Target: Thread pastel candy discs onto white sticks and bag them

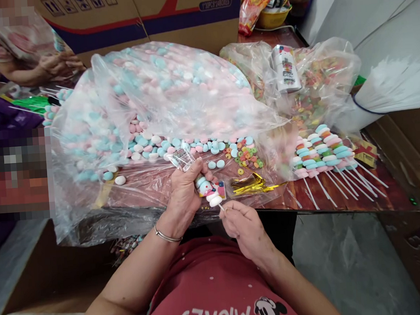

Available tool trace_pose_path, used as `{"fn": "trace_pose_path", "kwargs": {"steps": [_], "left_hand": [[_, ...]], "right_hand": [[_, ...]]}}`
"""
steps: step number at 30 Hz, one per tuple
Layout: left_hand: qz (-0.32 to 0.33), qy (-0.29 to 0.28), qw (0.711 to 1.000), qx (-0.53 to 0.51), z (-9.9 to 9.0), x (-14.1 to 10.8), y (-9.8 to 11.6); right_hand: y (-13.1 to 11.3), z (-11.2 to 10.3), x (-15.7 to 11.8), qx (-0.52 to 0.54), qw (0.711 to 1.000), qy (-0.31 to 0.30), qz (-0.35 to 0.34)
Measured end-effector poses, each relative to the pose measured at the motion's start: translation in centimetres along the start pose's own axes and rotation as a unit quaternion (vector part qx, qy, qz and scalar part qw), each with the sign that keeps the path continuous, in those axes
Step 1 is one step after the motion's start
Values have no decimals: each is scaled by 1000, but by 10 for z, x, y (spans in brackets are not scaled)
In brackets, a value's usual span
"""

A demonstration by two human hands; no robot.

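Note:
Above the table's front edge, my left hand (189,190) is closed around a marshmallow skewer (215,200) inside a small printed clear wrapper (182,158), whose top end sticks out past the thumb. White and blue candies show at the skewer's lower part. My right hand (241,222) pinches the white stick just below the lowest white candy. Beyond the hands lie loose marshmallows (216,164), a cluster of fruit-coloured rings (248,156) and a bundle of gold twist ties (253,184).
A big clear bag of pastel marshmallows (176,88) covers the back of the table, before a cardboard box (186,22). Finished skewers (321,152) are piled at right, near a container of white sticks (399,91). Another person's hands (59,65) work at far left.

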State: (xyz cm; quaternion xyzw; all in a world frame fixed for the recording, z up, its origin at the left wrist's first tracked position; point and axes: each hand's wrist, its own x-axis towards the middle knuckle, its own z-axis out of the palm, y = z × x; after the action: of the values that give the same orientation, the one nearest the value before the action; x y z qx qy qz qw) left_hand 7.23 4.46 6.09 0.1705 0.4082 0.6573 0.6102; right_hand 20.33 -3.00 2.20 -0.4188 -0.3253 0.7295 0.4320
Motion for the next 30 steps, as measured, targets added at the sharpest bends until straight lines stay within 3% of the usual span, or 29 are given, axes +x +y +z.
{"fn": "trace_pose_path", "kwargs": {"steps": [2,5,10,12,14,16,18,20,23,25,27,30], "left_hand": [[-12,13,1000,-6,0,1,-2],[-10,52,999,-8,-5,4,-3],[5,91,996,-15,-9,8,1],[5,102,995,-13,-8,9,4],[1,117,993,-8,-8,12,7],[1,130,992,-5,-10,16,10],[1,135,991,-6,-12,18,10],[-5,120,993,-16,-14,17,7],[-30,71,996,-42,-13,12,-1],[-48,51,996,-58,-11,8,-6],[-58,48,995,-60,-10,6,-8],[-59,70,995,-48,-10,8,-7]], "right_hand": [[-1,0,1,73,997,5,20],[-1,-4,2,76,996,36,0],[6,-9,-1,-115,987,70,-85],[8,-11,-2,-249,953,78,-156],[7,-13,-3,-371,891,89,-246],[6,-15,-3,-452,824,101,-327],[5,-14,-3,-485,785,106,-370],[5,-11,-3,-467,806,89,-352],[5,-3,0,-323,924,37,-203],[5,1,3,-169,982,18,-81],[5,3,6,-40,999,15,-7],[7,-1,7,12,999,31,10]]}}
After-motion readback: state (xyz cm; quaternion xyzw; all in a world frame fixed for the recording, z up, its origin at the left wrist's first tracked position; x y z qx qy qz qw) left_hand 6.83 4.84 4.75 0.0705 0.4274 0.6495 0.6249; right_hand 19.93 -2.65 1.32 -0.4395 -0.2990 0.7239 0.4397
